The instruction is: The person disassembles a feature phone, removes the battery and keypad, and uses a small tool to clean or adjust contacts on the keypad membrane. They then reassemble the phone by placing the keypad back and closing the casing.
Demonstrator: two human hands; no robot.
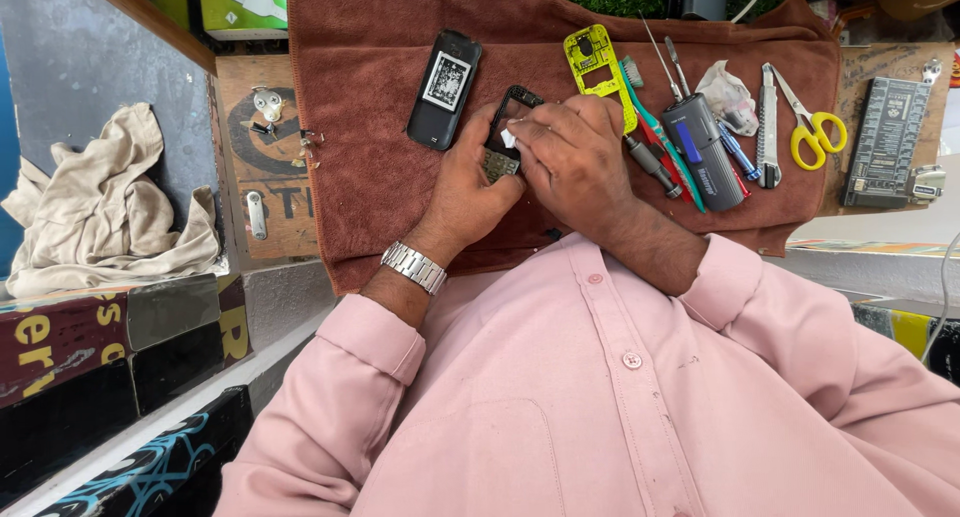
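1. While gripped in left hand [468, 182], black phone frame [508, 127] sits over brown towel [380, 107], long axis running away from body, top end slightly right.
2. Right hand [575, 157] fingertips pinched on small white piece [509, 138] against frame.

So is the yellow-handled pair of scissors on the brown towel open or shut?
Shut: the yellow-handled pair of scissors lies on the brown towel with blades together and loops side by side.
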